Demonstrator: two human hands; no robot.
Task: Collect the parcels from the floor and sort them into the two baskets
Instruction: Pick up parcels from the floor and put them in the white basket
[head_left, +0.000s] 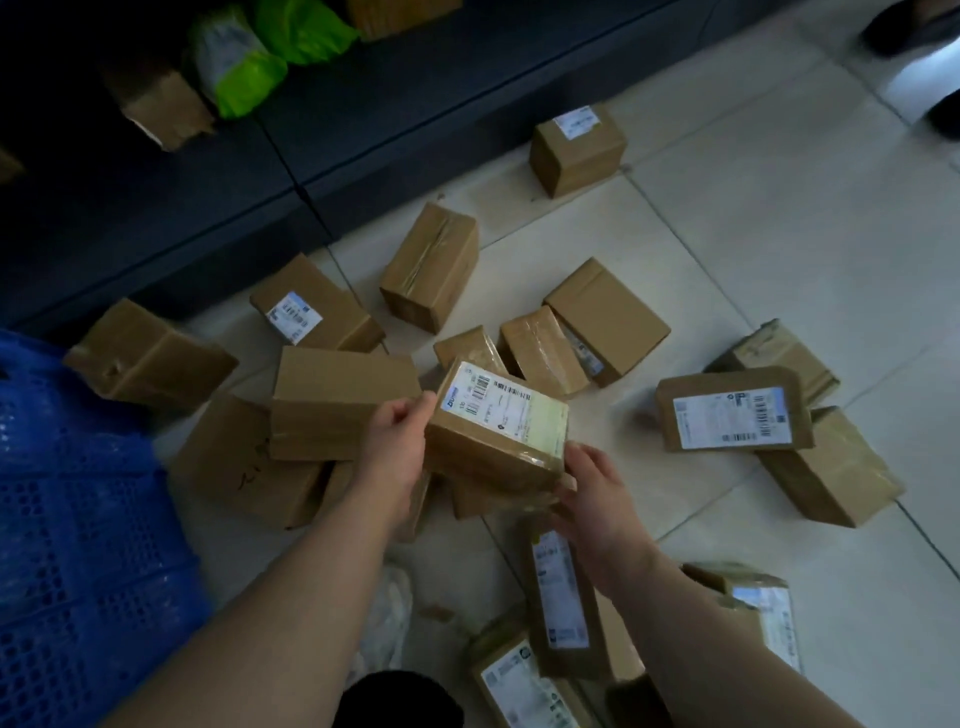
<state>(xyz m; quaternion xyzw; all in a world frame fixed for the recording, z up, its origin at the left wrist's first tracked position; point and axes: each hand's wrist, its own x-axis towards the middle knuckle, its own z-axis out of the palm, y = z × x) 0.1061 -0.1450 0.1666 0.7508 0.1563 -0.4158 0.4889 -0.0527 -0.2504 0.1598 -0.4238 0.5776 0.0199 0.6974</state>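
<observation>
I hold a small brown cardboard parcel (498, 426) with a white shipping label on top, lifted above the pile. My left hand (395, 441) grips its left side and my right hand (597, 493) grips its lower right corner. Several more brown parcels lie scattered on the tiled floor, among them a labelled one (732, 410) to the right and a plain one (337, 400) just left of my left hand. A blue plastic basket (67, 519) stands at the left edge. No second basket is in view.
A dark shelf unit (208, 208) runs along the back left, holding green bags (260, 57) and a torn box (161, 109). More labelled parcels (561, 597) lie near my knees. Someone's dark shoes (914, 31) stand at the top right.
</observation>
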